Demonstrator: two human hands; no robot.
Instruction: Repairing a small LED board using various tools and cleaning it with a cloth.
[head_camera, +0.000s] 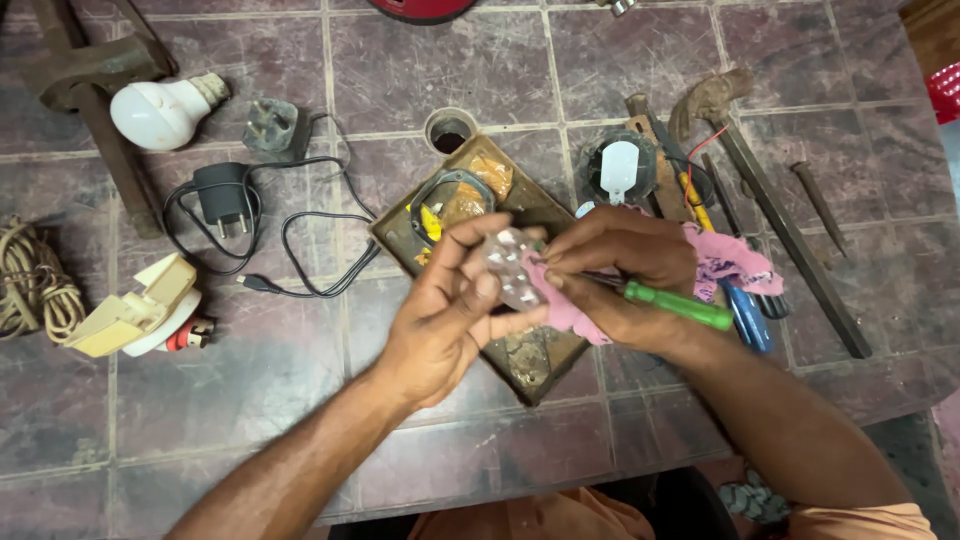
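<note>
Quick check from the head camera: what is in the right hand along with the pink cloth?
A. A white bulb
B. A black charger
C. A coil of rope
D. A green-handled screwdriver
D. The right hand holds a green-handled screwdriver together with the pink cloth, working at the small clear part in the left hand; the white bulb lies far off on the tiled table.

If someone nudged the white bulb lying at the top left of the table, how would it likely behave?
The white bulb lies on its side on the tiled table, so its rounded globe would probably roll in an arc. It looks light for its size, and likely fragile if knocked against the rusty metal bar beside it.
</note>
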